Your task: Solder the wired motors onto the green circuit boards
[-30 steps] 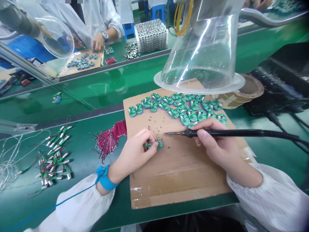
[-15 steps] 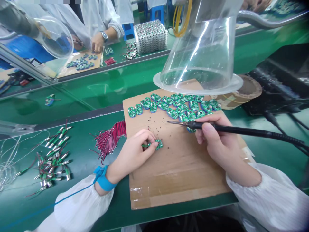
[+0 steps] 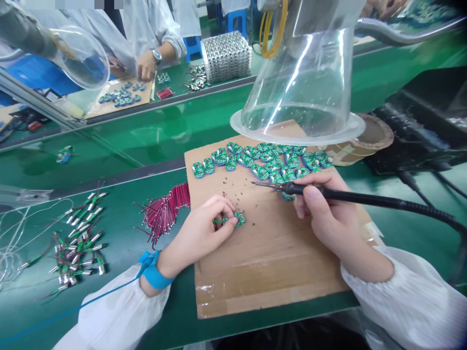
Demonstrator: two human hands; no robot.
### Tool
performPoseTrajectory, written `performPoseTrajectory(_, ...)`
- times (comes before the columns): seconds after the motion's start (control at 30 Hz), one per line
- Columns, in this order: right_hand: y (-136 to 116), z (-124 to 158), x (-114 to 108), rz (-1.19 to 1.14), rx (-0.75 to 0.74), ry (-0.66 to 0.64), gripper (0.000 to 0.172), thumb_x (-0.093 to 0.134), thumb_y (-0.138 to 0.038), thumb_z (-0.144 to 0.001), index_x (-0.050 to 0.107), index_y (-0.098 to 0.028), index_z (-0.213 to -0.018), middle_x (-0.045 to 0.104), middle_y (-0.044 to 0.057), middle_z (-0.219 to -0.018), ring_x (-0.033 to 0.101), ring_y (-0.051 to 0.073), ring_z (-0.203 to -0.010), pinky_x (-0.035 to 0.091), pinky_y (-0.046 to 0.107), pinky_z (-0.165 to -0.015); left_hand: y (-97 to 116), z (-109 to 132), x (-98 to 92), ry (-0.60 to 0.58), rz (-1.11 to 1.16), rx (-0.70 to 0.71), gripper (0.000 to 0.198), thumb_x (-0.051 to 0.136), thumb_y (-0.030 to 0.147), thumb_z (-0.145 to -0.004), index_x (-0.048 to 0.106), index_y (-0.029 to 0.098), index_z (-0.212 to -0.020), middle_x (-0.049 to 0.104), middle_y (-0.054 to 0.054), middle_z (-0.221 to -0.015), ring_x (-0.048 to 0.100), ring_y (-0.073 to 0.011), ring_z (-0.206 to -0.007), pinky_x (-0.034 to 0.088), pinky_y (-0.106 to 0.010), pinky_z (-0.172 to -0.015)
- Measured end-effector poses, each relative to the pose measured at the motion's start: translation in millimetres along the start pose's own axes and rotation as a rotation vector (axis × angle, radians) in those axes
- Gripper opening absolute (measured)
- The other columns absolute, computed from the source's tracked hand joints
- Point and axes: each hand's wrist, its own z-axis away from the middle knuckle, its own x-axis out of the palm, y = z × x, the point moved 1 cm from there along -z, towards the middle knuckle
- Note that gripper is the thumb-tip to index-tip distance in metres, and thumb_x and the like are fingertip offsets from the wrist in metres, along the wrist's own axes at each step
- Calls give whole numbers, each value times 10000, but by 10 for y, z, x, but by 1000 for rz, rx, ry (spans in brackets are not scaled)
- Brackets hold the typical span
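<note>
The left hand (image 3: 199,233) rested near the middle of the cardboard sheet (image 3: 270,272). Its thumb and fingers were pinched on a small green board (image 3: 239,218) with a thin green wire sticking out of it. The board sat low, right at the cardboard. A blue wrist strap (image 3: 155,272) was wrapped round that arm.

The right hand (image 3: 324,214) was closed round a soldering iron (image 3: 350,197), holding it like a pen. The iron's tip pointed left and hung above the cardboard. It was near the small green board but was not touching it.

A row of green boards (image 3: 262,160) lay along the far edge of the cardboard, under a clear hood (image 3: 302,82). A bunch of red wires (image 3: 166,211) lay just off the left edge of the cardboard. Further left on the green table (image 3: 120,291) was a pile of wired pieces (image 3: 78,238).

It looked like the work was partly done. The pile on the left seemed finished. One board was in hand, not being touched by the hot tip, and many boards were left in the row.

At the far side, another person's hand (image 3: 146,65) worked at another cardboard.
</note>
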Motion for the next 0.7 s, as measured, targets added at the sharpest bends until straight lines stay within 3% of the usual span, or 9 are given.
performPoseTrajectory(0.2,8,24,-44,-27,-63,5,121,576,-329,-1014,632,-244,-1078,537,-34,-652,525,127,-491,392,303,-460,11,-3,0,6,-6,7,98,550,172,-967,562,202,-874,632,-15,-1087,603,-145,-962,481,-296,-782)
performPoseTrajectory(0.4,-11,73,-83,160,-128,50,273,768,-246,-869,631,-272,-1105,671,32,-944,649,167,-694,510,334,-603,-1,3,-9,-7,-45,11,54,540,191,-982,562,210,-936,626,-15,-1078,593,-144,-917,473,-301,-778)
performPoseTrajectory(0.6,41,87,-83,2,-38,-4,96,684,-317,-941,615,-257,-971,633,-18,-703,589,140,-524,438,298,-472,-6,-6,-3,-22,-53,36,52,559,176,-969,564,209,-929,626,-18,-1092,587,-144,-921,468,-295,-770)
performPoseTrajectory(0.7,54,76,-74,-105,19,-57,146,639,-378,-965,602,-256,-894,564,-28,-622,528,132,-466,380,290,-417,-16,-9,-4,-20,-25,46,51,548,175,-976,573,209,-948,622,-29,-1098,581,-150,-930,473,-299,-780)
